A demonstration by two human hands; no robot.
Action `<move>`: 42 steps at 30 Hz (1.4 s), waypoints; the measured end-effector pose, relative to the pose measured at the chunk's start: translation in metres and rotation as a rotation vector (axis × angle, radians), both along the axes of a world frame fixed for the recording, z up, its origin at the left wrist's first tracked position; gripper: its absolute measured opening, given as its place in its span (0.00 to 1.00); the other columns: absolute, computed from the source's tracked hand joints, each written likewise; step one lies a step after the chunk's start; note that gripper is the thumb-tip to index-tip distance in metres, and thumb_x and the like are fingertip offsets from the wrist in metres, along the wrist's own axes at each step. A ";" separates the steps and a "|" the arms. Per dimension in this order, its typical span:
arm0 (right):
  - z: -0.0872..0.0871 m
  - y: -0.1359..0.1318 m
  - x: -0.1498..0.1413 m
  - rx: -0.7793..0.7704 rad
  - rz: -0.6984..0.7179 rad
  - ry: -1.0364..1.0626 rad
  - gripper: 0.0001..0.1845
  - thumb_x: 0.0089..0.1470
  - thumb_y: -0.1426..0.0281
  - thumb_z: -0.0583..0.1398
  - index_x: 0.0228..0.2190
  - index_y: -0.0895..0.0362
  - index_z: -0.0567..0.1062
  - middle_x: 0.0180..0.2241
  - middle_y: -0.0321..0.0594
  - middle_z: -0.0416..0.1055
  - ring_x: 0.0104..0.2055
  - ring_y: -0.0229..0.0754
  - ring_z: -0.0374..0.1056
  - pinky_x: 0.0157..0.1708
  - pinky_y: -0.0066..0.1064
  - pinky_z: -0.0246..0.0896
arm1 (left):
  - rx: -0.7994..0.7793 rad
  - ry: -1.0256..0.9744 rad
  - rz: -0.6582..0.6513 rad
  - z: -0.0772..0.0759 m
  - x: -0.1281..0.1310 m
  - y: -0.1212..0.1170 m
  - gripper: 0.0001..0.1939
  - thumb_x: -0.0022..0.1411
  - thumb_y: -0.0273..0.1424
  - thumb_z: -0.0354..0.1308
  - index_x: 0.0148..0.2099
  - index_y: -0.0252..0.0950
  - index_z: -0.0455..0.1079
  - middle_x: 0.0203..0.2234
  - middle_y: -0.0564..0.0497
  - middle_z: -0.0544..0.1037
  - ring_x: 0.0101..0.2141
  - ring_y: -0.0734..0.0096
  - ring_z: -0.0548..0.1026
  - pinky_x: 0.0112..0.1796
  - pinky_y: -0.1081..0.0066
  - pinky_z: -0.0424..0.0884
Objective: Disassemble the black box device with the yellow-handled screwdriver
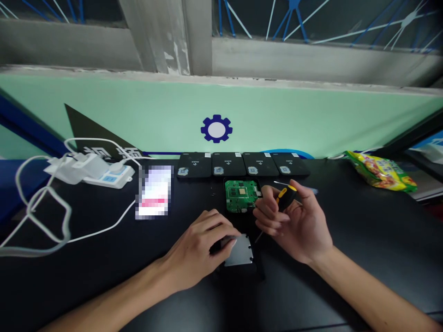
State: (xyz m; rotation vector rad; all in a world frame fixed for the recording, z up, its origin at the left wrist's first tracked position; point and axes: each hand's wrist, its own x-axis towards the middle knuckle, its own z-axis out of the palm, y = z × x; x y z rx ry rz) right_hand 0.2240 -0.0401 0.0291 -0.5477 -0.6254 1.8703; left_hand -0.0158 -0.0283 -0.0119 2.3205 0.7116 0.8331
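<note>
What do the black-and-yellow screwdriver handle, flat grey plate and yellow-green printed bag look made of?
Screwdriver handle: probably smooth moulded plastic; two-tone body.
Grey plate: likely matte metal, possibly plastic; dull, even sheen.
Printed bag: apparently plastic film, slightly glossy; crinkled surface.

Looks like sm. electronics workshop, judging by exposed green PCB (232,188), blk/yel screwdriver (286,197), row of blk boxes (226,164) & pwr strip (110,178) on dark worktop (367,226).
</note>
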 end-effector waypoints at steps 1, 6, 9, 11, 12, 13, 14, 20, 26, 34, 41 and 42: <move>0.001 0.000 0.001 0.002 -0.005 0.010 0.28 0.69 0.49 0.57 0.26 0.57 0.72 0.20 0.27 0.43 0.23 0.36 0.38 0.21 0.29 0.40 | 0.001 0.000 -0.004 0.000 0.000 0.000 0.09 0.75 0.24 0.61 0.53 0.39 0.79 0.43 0.49 0.80 0.44 0.66 0.76 0.49 0.62 0.72; 0.003 -0.001 0.001 0.006 -0.013 0.107 0.27 0.69 0.51 0.58 0.26 0.57 0.71 0.20 0.27 0.42 0.22 0.35 0.38 0.20 0.27 0.41 | 0.014 -0.007 -0.032 0.003 -0.001 0.000 0.14 0.71 0.27 0.69 0.58 0.41 0.79 0.46 0.49 0.80 0.45 0.64 0.76 0.51 0.60 0.70; 0.003 -0.004 -0.005 0.008 -0.009 0.162 0.29 0.70 0.48 0.57 0.24 0.56 0.70 0.20 0.27 0.43 0.22 0.35 0.40 0.21 0.27 0.42 | 0.026 -0.006 -0.062 0.004 0.000 0.000 0.18 0.68 0.31 0.74 0.58 0.41 0.80 0.45 0.49 0.81 0.45 0.63 0.77 0.50 0.60 0.69; 0.003 -0.007 -0.009 0.009 0.000 0.175 0.31 0.70 0.47 0.55 0.24 0.56 0.69 0.20 0.28 0.45 0.22 0.36 0.41 0.22 0.28 0.44 | 0.037 -0.023 -0.095 0.004 0.001 -0.001 0.15 0.67 0.33 0.75 0.54 0.40 0.81 0.43 0.50 0.82 0.43 0.64 0.77 0.49 0.60 0.69; 0.003 -0.009 -0.011 0.011 0.005 0.180 0.31 0.71 0.47 0.55 0.24 0.56 0.69 0.20 0.28 0.46 0.22 0.36 0.41 0.22 0.28 0.44 | 0.045 -0.035 -0.107 0.004 0.002 -0.001 0.12 0.68 0.33 0.74 0.52 0.40 0.82 0.41 0.51 0.82 0.42 0.65 0.77 0.48 0.61 0.68; 0.003 -0.010 -0.013 0.009 0.008 0.186 0.32 0.71 0.47 0.55 0.24 0.56 0.69 0.20 0.29 0.46 0.23 0.36 0.42 0.22 0.28 0.45 | 0.055 -0.044 -0.114 0.004 0.002 -0.002 0.08 0.69 0.32 0.73 0.49 0.39 0.82 0.39 0.52 0.82 0.41 0.66 0.78 0.47 0.61 0.68; 0.003 -0.010 -0.013 0.006 0.010 0.190 0.31 0.71 0.47 0.55 0.24 0.56 0.69 0.20 0.29 0.47 0.23 0.36 0.42 0.23 0.29 0.46 | 0.063 -0.050 -0.116 0.004 0.003 -0.002 0.05 0.70 0.31 0.72 0.47 0.38 0.82 0.38 0.52 0.82 0.40 0.67 0.77 0.46 0.62 0.68; 0.003 -0.007 -0.008 -0.005 -0.052 0.188 0.28 0.70 0.50 0.56 0.24 0.56 0.67 0.20 0.28 0.47 0.22 0.36 0.40 0.24 0.28 0.48 | 0.100 -0.042 -0.074 0.005 -0.002 0.004 0.06 0.74 0.25 0.67 0.51 0.39 0.82 0.37 0.52 0.82 0.39 0.68 0.76 0.44 0.62 0.69; 0.003 -0.004 -0.005 -0.015 -0.079 0.182 0.26 0.69 0.52 0.57 0.24 0.55 0.66 0.21 0.28 0.46 0.22 0.36 0.39 0.24 0.28 0.48 | 0.104 -0.102 0.110 0.010 -0.007 0.013 0.16 0.77 0.22 0.60 0.61 0.41 0.79 0.42 0.49 0.79 0.44 0.66 0.75 0.44 0.65 0.74; 0.000 -0.006 -0.010 -0.023 -0.038 0.176 0.27 0.70 0.52 0.55 0.25 0.56 0.68 0.21 0.28 0.46 0.23 0.36 0.40 0.24 0.28 0.47 | 0.163 -0.077 0.328 0.007 -0.013 0.025 0.11 0.80 0.26 0.58 0.58 0.42 0.78 0.44 0.51 0.81 0.44 0.67 0.80 0.46 0.65 0.78; 0.002 -0.007 -0.011 -0.024 -0.039 0.156 0.30 0.68 0.46 0.59 0.24 0.55 0.68 0.21 0.28 0.46 0.22 0.36 0.39 0.23 0.28 0.47 | 0.184 0.043 0.466 0.002 -0.023 0.037 0.05 0.78 0.32 0.62 0.50 0.41 0.80 0.42 0.51 0.85 0.41 0.63 0.82 0.41 0.64 0.78; 0.002 -0.007 -0.011 -0.024 -0.039 0.154 0.30 0.68 0.46 0.59 0.24 0.55 0.67 0.21 0.28 0.46 0.22 0.36 0.39 0.23 0.29 0.47 | 0.189 0.055 0.461 0.001 -0.024 0.039 0.05 0.78 0.32 0.62 0.50 0.40 0.80 0.42 0.50 0.84 0.41 0.62 0.82 0.41 0.64 0.78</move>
